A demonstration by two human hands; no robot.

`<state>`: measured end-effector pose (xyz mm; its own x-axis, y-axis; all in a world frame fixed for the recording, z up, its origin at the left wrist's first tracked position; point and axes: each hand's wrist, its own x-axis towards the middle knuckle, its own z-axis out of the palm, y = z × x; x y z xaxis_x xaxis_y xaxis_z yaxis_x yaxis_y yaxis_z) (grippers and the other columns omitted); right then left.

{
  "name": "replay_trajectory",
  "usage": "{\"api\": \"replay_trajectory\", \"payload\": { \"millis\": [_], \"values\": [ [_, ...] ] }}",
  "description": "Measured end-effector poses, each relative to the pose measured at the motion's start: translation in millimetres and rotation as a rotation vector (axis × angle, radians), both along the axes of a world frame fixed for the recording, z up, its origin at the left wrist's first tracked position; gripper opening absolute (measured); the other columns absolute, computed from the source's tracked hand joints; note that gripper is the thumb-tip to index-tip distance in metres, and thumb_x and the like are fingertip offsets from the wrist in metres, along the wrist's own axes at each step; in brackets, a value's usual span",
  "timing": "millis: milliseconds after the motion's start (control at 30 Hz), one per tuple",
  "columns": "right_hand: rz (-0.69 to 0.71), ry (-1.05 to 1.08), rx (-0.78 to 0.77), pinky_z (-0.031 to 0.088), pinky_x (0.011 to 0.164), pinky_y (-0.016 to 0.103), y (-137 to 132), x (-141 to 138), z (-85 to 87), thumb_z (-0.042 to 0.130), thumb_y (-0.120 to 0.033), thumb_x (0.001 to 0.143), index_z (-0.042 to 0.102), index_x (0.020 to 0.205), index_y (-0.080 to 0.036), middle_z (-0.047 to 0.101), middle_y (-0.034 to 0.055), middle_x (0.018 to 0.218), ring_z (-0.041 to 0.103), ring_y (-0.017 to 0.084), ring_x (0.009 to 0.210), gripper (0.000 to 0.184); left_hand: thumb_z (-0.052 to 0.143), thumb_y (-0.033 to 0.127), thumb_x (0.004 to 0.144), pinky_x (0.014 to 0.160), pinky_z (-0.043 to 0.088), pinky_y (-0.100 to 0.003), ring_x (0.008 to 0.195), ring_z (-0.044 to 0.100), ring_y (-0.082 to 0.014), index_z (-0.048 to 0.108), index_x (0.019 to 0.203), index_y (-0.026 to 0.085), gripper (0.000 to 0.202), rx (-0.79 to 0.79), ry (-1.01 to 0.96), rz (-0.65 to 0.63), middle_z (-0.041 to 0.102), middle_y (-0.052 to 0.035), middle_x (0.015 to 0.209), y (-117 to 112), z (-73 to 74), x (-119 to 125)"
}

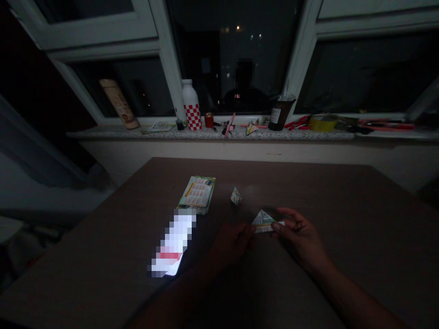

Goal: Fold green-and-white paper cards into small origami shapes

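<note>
Between my hands is a piece of printed paper [263, 220], folded to a triangle with a straight band along its lower edge. My left hand [236, 237], dark in shadow, pinches the band's left end. At the right end, my right hand [302, 233] grips it with the thumb in front and the fingers behind. A small folded paper piece [236, 196] stands on the table just beyond my left hand. Farther left lies a stack of printed paper sheets [196, 192]. Nearer me, a lit phone [174, 242] rests on the table, its screen blurred.
The brown table [308, 183] reaches toward a granite windowsill [157, 132]. On the sill stand a tan bottle [118, 103], a red-checked white bottle [191, 105], a small red jar [209, 120], a dark drink cup [278, 114] and a yellow tape roll [322, 123], among several small tools.
</note>
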<state>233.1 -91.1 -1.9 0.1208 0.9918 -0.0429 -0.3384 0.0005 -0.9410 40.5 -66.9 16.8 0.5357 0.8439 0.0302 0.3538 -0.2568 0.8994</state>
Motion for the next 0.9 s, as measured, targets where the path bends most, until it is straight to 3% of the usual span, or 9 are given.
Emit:
{"api": "replay_trajectory", "payload": {
  "millis": [233, 400, 533, 600, 700, 900],
  "values": [
    [-0.046, -0.260, 0.005, 0.046, 0.050, 0.024, -3, -1, 9.9, 0.074, -0.039, 0.069, 0.055, 0.102, -0.019, 0.071, 0.0019, 0.057, 0.064, 0.017, 0.052, 0.044, 0.037, 0.050, 0.090, 0.055, 0.039, -0.021, 0.058, 0.058, -0.0138, 0.064, 0.074, 0.013, 0.048, -0.074, 0.015, -0.022, 0.062, -0.0017, 0.062, 6, -3.6, 0],
    [-0.029, -0.396, 0.092, 0.048, 0.049, 0.025, -8, -12, 4.9, 0.067, -0.042, 0.075, 0.056, 0.101, -0.019, 0.070, 0.0024, 0.061, 0.066, 0.018, 0.054, 0.037, 0.047, 0.050, 0.085, 0.057, 0.041, -0.021, 0.062, 0.060, -0.0145, 0.066, 0.080, 0.014, 0.041, -0.158, -0.070, -0.057, 0.065, -0.0022, 0.069, 3, -2.8, 5],
    [-0.106, -0.584, 0.264, 0.050, 0.050, 0.024, -9, -9, -1.4, 0.058, -0.034, 0.084, 0.061, 0.099, -0.021, 0.071, 0.0023, 0.067, 0.066, 0.016, 0.057, 0.020, 0.050, 0.049, 0.083, 0.056, 0.043, -0.022, 0.059, 0.060, -0.0145, 0.065, 0.079, 0.013, 0.040, -0.264, -0.182, -0.032, 0.065, -0.0023, 0.067, 2, -5.6, 7],
    [-0.171, -0.746, 0.414, 0.054, 0.062, 0.027, -8, -4, -0.7, 0.061, -0.027, 0.082, 0.066, 0.092, -0.022, 0.073, 0.0039, 0.079, 0.068, 0.018, 0.069, 0.013, 0.051, 0.050, 0.082, 0.057, 0.044, -0.023, 0.058, 0.059, -0.0141, 0.065, 0.079, 0.012, 0.040, -0.296, -0.221, 0.000, 0.066, -0.0025, 0.068, 4, -7.9, 6],
    [-0.161, -0.890, 0.613, 0.055, 0.076, 0.031, -7, 1, 3.9, 0.062, -0.021, 0.081, 0.070, 0.092, -0.024, 0.071, 0.0060, 0.095, 0.068, 0.020, 0.085, 0.014, 0.053, 0.050, 0.081, 0.058, 0.044, -0.024, 0.057, 0.060, -0.0140, 0.064, 0.083, 0.013, 0.039, -0.314, -0.253, 0.025, 0.066, -0.0026, 0.069, 5, -9.8, 5],
    [-0.120, -0.945, 0.658, 0.056, 0.073, 0.030, -7, -2, 6.5, 0.059, -0.021, 0.084, 0.071, 0.095, -0.023, 0.069, 0.0069, 0.096, 0.067, 0.019, 0.085, 0.016, 0.051, 0.050, 0.083, 0.058, 0.044, -0.023, 0.057, 0.059, -0.0133, 0.065, 0.073, 0.013, 0.041, -0.257, -0.273, -0.001, 0.064, -0.0020, 0.064, 2, -4.9, 5]
  ]
}}
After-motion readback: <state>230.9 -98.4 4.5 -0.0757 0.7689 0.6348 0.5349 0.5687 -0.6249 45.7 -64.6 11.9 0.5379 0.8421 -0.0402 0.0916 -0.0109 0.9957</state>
